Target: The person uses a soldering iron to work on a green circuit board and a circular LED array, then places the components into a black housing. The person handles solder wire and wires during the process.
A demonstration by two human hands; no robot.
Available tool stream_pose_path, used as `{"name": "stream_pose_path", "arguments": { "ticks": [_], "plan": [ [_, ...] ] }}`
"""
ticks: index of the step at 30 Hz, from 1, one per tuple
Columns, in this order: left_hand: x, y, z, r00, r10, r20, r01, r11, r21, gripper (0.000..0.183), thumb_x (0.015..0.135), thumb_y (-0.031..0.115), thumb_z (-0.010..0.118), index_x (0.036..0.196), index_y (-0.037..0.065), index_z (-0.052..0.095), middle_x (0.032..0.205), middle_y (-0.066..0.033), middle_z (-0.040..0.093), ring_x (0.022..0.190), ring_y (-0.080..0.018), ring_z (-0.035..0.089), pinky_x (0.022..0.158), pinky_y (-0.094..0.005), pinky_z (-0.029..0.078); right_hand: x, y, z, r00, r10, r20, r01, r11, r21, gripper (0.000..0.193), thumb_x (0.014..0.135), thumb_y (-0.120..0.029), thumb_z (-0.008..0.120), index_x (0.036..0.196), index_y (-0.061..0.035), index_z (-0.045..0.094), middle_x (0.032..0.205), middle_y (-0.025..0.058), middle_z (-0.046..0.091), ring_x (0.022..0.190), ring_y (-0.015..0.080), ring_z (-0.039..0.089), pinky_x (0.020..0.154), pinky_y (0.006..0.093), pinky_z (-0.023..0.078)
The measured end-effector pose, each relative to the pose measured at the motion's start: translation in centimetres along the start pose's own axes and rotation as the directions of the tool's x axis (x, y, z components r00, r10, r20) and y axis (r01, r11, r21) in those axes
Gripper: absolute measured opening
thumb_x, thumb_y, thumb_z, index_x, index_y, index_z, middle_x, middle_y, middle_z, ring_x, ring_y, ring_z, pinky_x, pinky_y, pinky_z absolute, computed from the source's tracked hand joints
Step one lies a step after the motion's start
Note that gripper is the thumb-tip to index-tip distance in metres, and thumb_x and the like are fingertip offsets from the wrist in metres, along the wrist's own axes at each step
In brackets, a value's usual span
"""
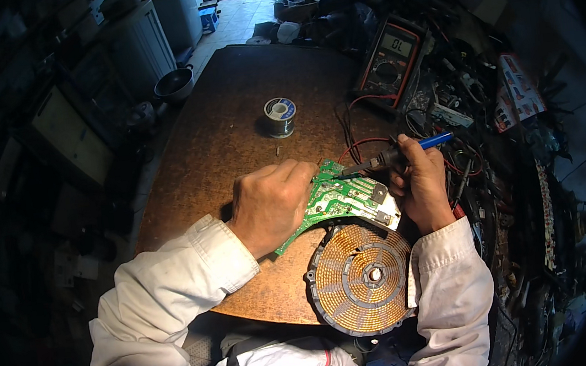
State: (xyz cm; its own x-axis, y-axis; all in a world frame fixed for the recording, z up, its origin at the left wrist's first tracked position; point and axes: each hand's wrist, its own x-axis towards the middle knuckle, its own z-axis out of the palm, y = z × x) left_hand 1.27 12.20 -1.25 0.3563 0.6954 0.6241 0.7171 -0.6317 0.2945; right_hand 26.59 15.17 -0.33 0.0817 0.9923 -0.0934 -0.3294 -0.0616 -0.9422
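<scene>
Green, irregularly shaped circuit board (pixel 341 196): held along its left side, track face up, above the wooden tabletop (pixel 197 150); whether any edge rests on the wood cannot be told. Face carries pale, silvery tracks and small solder joints; right end broadens into a whitish area with two dark, roughly rectangular patches. Lower edge curves inward, running alongside the upper rim of a round, copper-coloured wound coil (pixel 360 276); a narrow corner points to lower left. Slender dark-grey hand tool with blue rear end (pixel 376 163): held slantwise, blue end up and right, narrow tip over board's upper part; contact unclear.
</scene>
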Motion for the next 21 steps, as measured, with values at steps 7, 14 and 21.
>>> {"name": "stream_pose_path", "arguments": {
  "ticks": [7,14,21],
  "plan": [
    [-0.11,-0.04,0.02,1.000,0.007,0.003,-0.007,1.000,0.015,0.020,0.079,0.000,0.080,0.096,0.002,0.070,0.084,-0.0116,0.073,0.073,-0.0265,0.074,0.061,-0.0355,0.058,-0.26,-0.18,0.34,1.000,-0.012,0.014,0.013,0.998,-0.057,0.030,0.099,-0.027,0.068,0.078,-0.0103,0.054,0.065,0.0004,0.054,0.045,0.0094,0.047,0.039,0.0233,0.031],
    [-0.06,0.03,0.10,1.000,0.007,0.001,-0.007,1.000,0.021,0.020,0.079,0.001,0.080,0.096,0.002,0.070,0.084,-0.0119,0.073,0.072,-0.0264,0.074,0.060,-0.0353,0.058,-0.20,-0.18,0.28,1.000,0.012,0.026,-0.010,0.998,-0.063,0.029,0.099,-0.026,0.069,0.080,-0.0125,0.052,0.064,-0.0007,0.052,0.046,0.0092,0.045,0.041,0.0226,0.029],
    [-0.04,-0.01,0.17,1.000,0.013,-0.001,-0.013,1.000,0.023,0.019,0.079,0.001,0.081,0.095,0.002,0.070,0.082,-0.0119,0.073,0.072,-0.0266,0.074,0.060,-0.0353,0.058,-0.23,-0.32,0.41,0.999,0.027,0.038,-0.025,0.998,-0.058,0.028,0.098,-0.025,0.069,0.080,-0.0128,0.052,0.063,-0.0019,0.049,0.047,0.0088,0.044,0.041,0.0225,0.029]
  ]
}}
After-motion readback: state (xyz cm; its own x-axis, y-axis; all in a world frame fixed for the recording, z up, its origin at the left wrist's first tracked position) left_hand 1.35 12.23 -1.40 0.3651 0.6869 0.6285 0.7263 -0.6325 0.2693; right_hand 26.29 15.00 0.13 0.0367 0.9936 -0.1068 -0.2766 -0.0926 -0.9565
